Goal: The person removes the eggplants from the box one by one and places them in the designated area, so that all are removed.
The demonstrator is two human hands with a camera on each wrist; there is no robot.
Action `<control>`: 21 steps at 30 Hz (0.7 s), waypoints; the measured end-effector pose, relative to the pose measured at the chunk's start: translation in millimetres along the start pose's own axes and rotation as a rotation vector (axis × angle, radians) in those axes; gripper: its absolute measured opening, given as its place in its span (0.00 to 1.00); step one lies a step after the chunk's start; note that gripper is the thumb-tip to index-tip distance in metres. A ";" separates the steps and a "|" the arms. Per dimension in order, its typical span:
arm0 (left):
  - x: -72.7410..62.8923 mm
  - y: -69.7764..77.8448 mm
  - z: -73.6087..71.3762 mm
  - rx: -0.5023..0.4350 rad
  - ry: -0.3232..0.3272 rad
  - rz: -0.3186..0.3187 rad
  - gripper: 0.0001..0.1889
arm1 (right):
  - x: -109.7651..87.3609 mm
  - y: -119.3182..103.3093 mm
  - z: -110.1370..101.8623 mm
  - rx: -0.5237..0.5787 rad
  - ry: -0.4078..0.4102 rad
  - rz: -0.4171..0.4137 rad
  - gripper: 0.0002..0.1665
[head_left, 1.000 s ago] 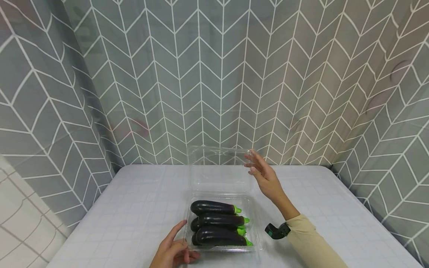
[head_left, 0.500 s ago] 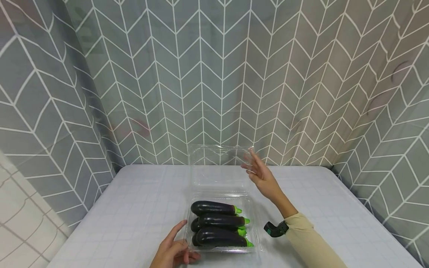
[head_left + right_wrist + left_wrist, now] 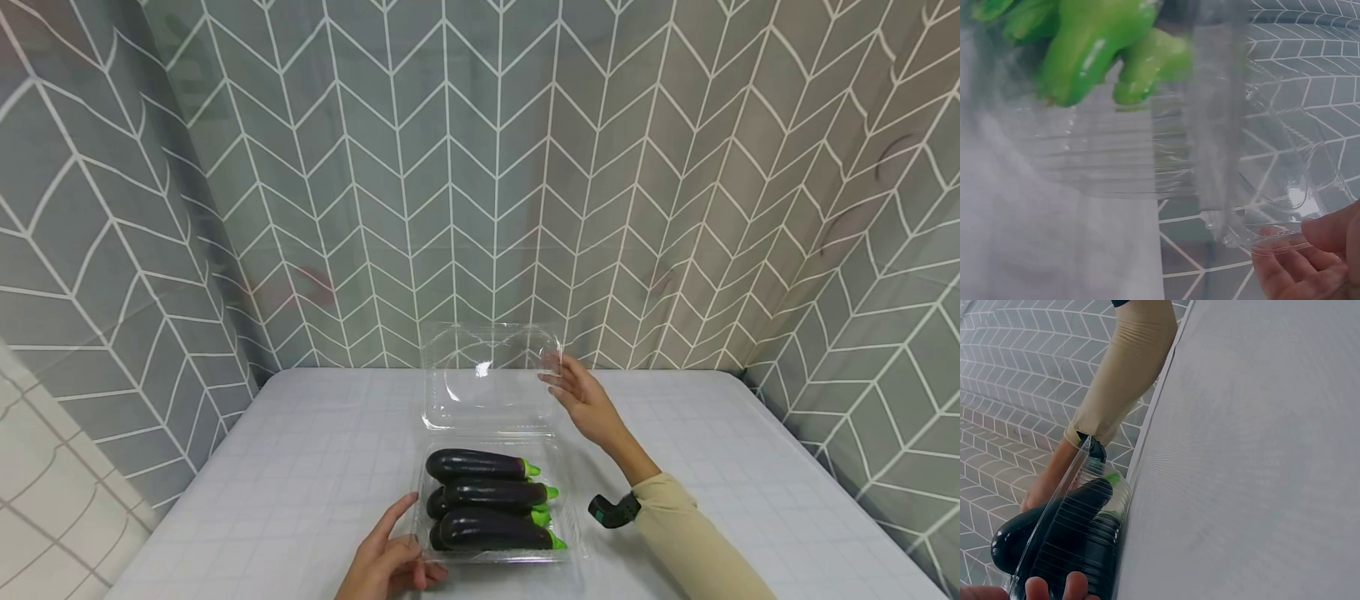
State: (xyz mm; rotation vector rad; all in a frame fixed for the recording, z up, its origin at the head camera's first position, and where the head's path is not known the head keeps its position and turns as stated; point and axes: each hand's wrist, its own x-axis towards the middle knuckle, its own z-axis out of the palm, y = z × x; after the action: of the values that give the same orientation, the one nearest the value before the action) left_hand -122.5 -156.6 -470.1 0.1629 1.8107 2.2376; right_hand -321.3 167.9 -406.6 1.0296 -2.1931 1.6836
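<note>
The clear lid (image 3: pixel 491 383) stands raised along the far edge of the box (image 3: pixel 567 508) on the surface (image 3: pixel 315 467), extending leftward from the nearer right hand (image 3: pixel 590 404), whose thumb and fingers pinch its right edge. The left hand (image 3: pixel 390 554) touches the near-left corner, fingers relaxed. Inside, eggplants (image 3: pixel 491 531) lie lengthwise left to right, green stems (image 3: pixel 552 493) pointing right.

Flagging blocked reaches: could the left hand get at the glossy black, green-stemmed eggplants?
Probably yes: the left hand is at the clear plastic tray, whose raised transparent lid leaves the eggplants uncovered above.
</note>
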 end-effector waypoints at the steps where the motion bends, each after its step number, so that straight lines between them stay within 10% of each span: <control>1: 0.2 0.1 0.1 0.005 0.002 0.001 0.41 | -0.2 1.3 0.6 -0.002 0.003 0.009 0.33; 21: 0.2 -0.8 0.5 0.049 -0.027 0.039 0.41 | -10.6 20.9 4.3 0.031 -0.044 0.221 0.35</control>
State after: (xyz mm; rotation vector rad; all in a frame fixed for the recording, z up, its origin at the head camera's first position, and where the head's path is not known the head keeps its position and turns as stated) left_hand -122.5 -155.9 -470.8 0.2391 1.8650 2.2074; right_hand -325.4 170.6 -429.9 0.8665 -2.3930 1.8061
